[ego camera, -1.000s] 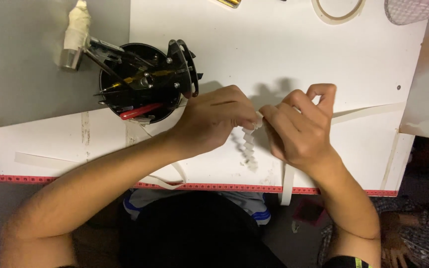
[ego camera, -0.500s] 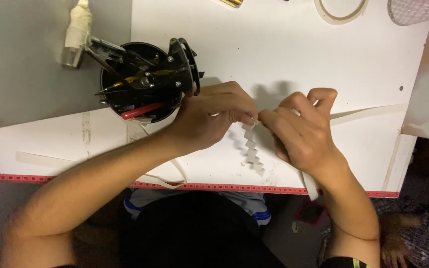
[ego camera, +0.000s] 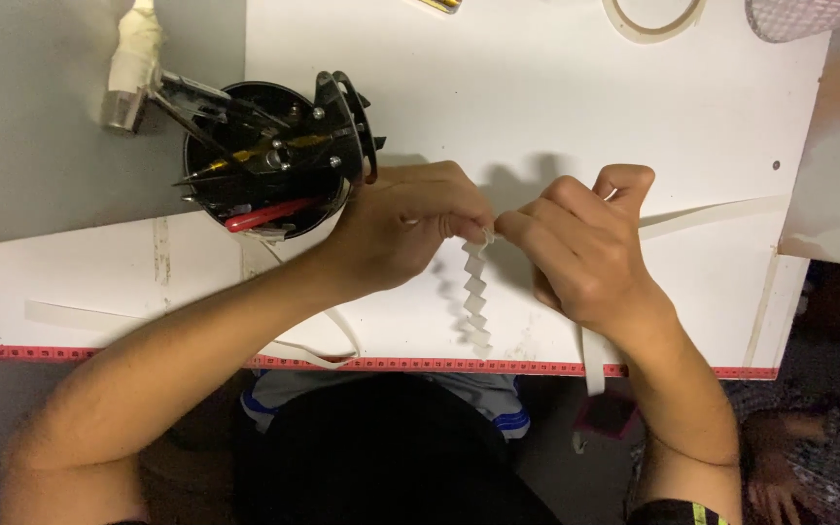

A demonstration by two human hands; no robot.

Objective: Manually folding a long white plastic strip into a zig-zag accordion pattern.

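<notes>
Left hand (ego camera: 410,228) pinched shut on the top of the folded paper strip (ego camera: 475,292), thumb & fingertips tight at the newest fold. Right hand (ego camera: 580,248) also closed, pinching the same top end from the other side, w/ a loose flat strip running under the palm and off toward the right edge of the surface (ego camera: 556,107). The zigzag hangs down btwn both hands, just above the white top, its lower end near the red measuring tape (ego camera: 148,353) along the front edge.

To do this fold well, IMO: keep both pinches right at the crease, press each fold flat before the next, keep the edges square so the zigzag doesn't twist. Don't tug, thin paper will likely tear or stretch out.

Further out: more loose paper strips (ego camera: 303,340) curl under the left forearm, black pen holder (ego camera: 264,160) full of tools sits just beside the left hand, tape ring (ego camera: 653,17) well apart at the far edge.
</notes>
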